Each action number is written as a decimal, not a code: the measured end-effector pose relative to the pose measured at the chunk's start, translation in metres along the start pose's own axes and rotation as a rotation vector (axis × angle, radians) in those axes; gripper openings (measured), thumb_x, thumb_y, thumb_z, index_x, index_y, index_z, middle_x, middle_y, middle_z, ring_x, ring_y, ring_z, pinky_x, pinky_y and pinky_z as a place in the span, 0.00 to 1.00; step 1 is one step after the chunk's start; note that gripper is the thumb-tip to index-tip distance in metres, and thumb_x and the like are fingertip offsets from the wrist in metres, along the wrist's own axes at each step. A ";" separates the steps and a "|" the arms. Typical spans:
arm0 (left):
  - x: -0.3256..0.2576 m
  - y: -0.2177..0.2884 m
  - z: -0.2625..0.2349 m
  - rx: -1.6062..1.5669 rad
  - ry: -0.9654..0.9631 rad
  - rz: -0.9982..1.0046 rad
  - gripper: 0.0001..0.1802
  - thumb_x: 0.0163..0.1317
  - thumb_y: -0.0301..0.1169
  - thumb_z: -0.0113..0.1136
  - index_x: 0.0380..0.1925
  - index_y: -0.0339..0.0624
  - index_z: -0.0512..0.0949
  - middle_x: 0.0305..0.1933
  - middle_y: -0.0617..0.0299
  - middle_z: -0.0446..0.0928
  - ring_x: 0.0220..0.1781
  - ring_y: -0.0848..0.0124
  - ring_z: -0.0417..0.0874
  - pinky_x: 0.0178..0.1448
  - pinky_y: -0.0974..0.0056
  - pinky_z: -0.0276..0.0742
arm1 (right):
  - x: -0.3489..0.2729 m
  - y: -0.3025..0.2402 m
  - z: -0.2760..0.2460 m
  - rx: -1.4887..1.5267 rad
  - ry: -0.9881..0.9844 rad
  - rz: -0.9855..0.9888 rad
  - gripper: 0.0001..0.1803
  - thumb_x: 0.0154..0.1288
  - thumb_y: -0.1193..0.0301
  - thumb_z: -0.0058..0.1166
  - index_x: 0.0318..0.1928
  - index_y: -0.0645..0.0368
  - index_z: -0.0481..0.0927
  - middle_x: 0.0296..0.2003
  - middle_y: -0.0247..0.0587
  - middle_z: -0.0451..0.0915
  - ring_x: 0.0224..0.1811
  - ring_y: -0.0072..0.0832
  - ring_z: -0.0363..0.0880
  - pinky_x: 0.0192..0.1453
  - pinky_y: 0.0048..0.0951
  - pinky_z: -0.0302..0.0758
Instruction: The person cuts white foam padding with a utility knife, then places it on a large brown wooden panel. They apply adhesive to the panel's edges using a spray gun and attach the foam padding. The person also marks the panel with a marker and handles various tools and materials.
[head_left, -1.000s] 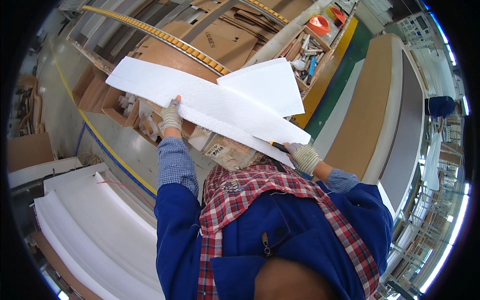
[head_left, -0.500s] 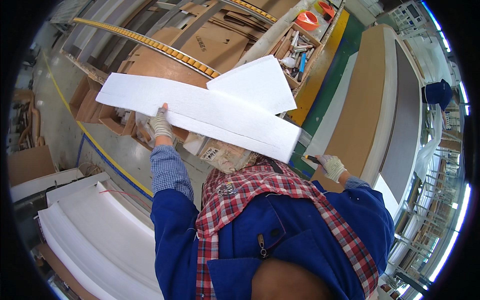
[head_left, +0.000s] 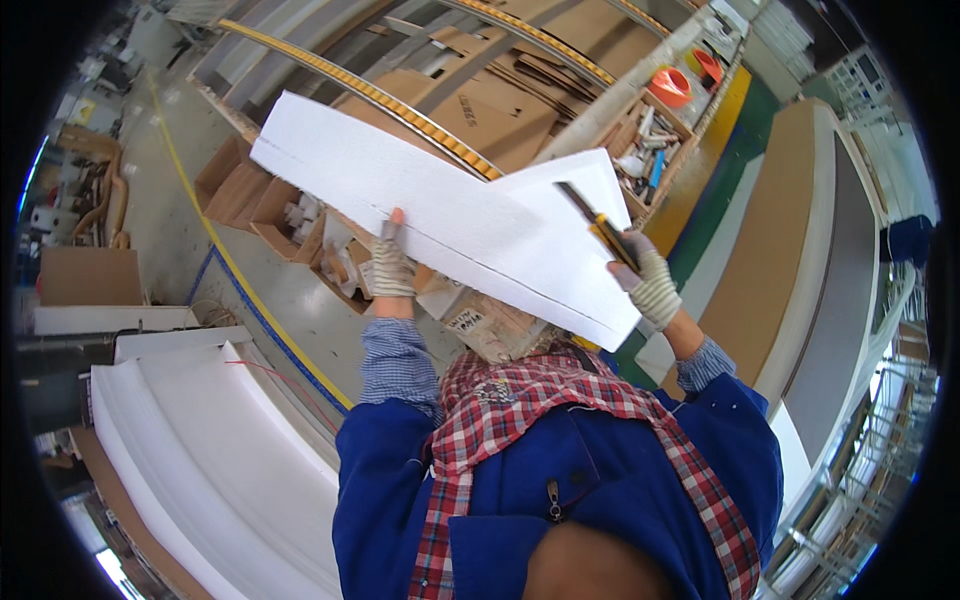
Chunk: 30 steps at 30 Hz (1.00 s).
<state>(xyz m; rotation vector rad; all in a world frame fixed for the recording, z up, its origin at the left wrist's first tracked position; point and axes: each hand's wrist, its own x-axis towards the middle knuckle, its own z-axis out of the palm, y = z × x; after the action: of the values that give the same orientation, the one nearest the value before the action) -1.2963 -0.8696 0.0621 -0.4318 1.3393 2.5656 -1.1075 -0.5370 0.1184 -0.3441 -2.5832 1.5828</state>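
Note:
A long white foam board (head_left: 400, 180) lies slantwise before me, with a dark line running along its near part. My left hand (head_left: 393, 265), in a striped glove with bare fingertips, is closed on its near edge, thumb on top and the other fingers hidden beneath. In my gloved right hand (head_left: 652, 285) is a utility knife (head_left: 607, 235) with a yellow and black handle. Its dark blade points up and left over the foam, near the board's right end. Another white foam piece (head_left: 590, 185) meets the long one at its far right side.
Cardboard boxes (head_left: 275, 212) with small parts stand below the foam at the left. A wooden tray (head_left: 665, 150) of tools and an orange tape roll (head_left: 670, 87) are at the far right. Roller rails (head_left: 400, 110) cross the far bench. Long panels (head_left: 760, 240) stand at the right.
My right hand has brought the knife from beside the board's right end up and over the foam. The dark line shows more plainly. The whole view has shifted and turned slightly.

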 end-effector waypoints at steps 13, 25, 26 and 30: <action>0.018 -0.037 0.010 -0.248 0.066 -0.011 0.32 0.67 0.54 0.41 0.60 0.40 0.62 0.58 0.54 0.68 0.60 0.63 0.70 0.59 0.57 0.72 | 0.046 -0.009 0.062 -0.364 -0.336 0.141 0.29 0.57 0.63 0.57 0.54 0.68 0.67 0.38 0.62 0.78 0.42 0.49 0.79 0.48 0.39 0.74; 0.032 -0.062 -0.025 0.084 0.316 0.167 0.24 0.60 0.37 0.61 0.48 0.25 0.73 0.42 0.51 0.78 0.39 0.64 0.78 0.45 0.63 0.75 | 0.041 -0.013 0.062 -0.666 -0.179 0.074 0.20 0.58 0.64 0.54 0.47 0.63 0.69 0.33 0.60 0.78 0.38 0.55 0.78 0.45 0.47 0.73; 0.038 -0.072 -0.034 0.186 0.313 0.077 0.24 0.60 0.37 0.61 0.47 0.24 0.73 0.41 0.51 0.79 0.38 0.64 0.78 0.45 0.63 0.75 | 0.044 -0.016 0.063 -0.672 -0.137 -0.007 0.19 0.58 0.65 0.54 0.46 0.63 0.69 0.33 0.59 0.78 0.37 0.54 0.78 0.44 0.46 0.73; 0.051 -0.100 -0.056 0.358 0.300 -0.209 0.23 0.60 0.39 0.61 0.43 0.26 0.75 0.37 0.51 0.79 0.33 0.65 0.79 0.37 0.64 0.77 | 0.081 -0.049 0.078 -0.482 -0.106 -0.044 0.17 0.59 0.66 0.53 0.44 0.63 0.69 0.32 0.57 0.77 0.35 0.52 0.77 0.41 0.43 0.73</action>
<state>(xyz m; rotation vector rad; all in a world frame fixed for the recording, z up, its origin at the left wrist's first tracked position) -1.3031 -0.8570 -0.0625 -0.8589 1.7084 2.0940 -1.2086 -0.6068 0.1226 -0.2365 -3.0110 0.9701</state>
